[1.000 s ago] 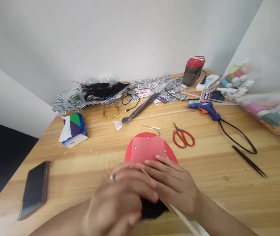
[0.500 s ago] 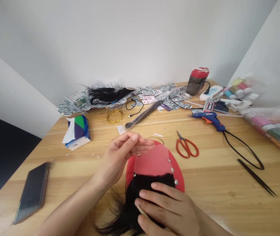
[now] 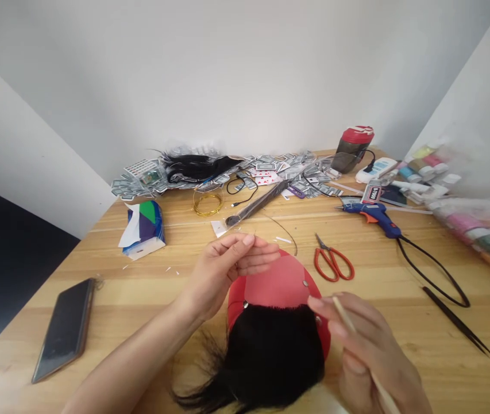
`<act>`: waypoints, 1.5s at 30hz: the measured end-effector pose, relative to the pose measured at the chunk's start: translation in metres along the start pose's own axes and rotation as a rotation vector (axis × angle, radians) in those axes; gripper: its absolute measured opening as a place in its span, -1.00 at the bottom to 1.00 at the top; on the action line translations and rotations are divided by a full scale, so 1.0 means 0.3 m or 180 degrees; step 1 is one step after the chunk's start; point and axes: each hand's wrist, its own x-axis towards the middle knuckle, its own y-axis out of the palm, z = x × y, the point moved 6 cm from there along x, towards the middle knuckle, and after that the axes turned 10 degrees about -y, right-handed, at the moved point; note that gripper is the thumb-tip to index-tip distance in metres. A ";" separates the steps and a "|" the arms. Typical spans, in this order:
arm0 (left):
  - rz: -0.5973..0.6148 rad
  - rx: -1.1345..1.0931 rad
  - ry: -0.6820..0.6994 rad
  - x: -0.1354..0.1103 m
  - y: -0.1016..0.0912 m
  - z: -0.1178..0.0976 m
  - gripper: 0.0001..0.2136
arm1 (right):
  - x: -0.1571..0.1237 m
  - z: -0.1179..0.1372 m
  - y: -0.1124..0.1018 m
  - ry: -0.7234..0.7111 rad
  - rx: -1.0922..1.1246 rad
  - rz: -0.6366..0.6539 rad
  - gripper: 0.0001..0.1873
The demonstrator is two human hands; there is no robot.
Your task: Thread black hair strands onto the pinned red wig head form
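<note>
A red rounded form (image 3: 323,338) stands before me, covered partly by a lighter pink mesh (image 3: 274,287) with silver pins around it. Black hair (image 3: 277,356) lies over its near half and trails off to the lower left. Above its far left side is my left hand (image 3: 236,259), thumb pressed to the index finger; something very thin seems to stick up there, too small to name. My right hand (image 3: 367,339) is raised over the right edge of the form, its fingers closed on a slim pale wooden stick (image 3: 346,315). A dark thread (image 3: 292,234) curves behind the form.
Red-handled scissors (image 3: 333,264), a blue glue gun (image 3: 374,217) and black tweezers (image 3: 458,319) lie to the right. A phone (image 3: 64,328) and a tissue pack (image 3: 143,227) are left. Playing cards (image 3: 266,172), gold wire (image 3: 207,205) and more hair (image 3: 199,167) line the back.
My right hand has lifted off the black hair and moved right, the wooden stick now upright in its fingers. My left hand keeps its pinch. The whole view has shifted slightly.
</note>
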 end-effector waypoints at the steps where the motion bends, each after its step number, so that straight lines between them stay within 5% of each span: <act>1: 0.0017 -0.0013 -0.0006 -0.005 0.005 0.002 -0.78 | 0.005 -0.008 -0.007 0.0102 -0.0033 -0.0173 -0.64; 4: 0.0062 -0.0017 0.0005 -0.020 0.020 0.011 -0.79 | 0.023 -0.030 -0.001 0.0375 -0.0045 -0.0506 -0.63; 8: 0.0076 0.0169 0.0074 -0.030 0.032 0.021 -0.79 | 0.062 -0.082 0.002 0.0951 -0.0160 -0.0445 -0.80; 17: 0.0257 0.1228 0.0324 -0.063 0.077 0.013 -0.72 | 0.230 -0.083 0.057 0.1299 0.0542 0.0692 -0.71; 21: 0.0419 0.1509 0.0347 -0.071 0.084 0.014 -0.74 | 0.242 -0.080 0.086 0.1394 0.0904 0.0598 -0.92; 29: 0.0298 0.1743 0.0249 -0.071 0.054 0.022 -0.73 | 0.198 -0.149 0.059 0.1904 0.0604 0.0237 -0.79; 34: 0.0129 0.3261 0.0899 -0.071 0.063 -0.009 -0.82 | 0.172 -0.179 0.069 0.2071 0.0568 0.0230 -0.78; 41: -0.0520 0.4118 0.1768 -0.097 0.055 -0.056 -0.81 | 0.153 -0.191 0.077 0.1920 0.0392 0.0255 -0.82; 45: -0.0972 0.4252 0.2059 -0.094 0.039 -0.091 -0.81 | 0.187 -0.129 0.018 0.0828 -0.0665 -0.0135 -0.91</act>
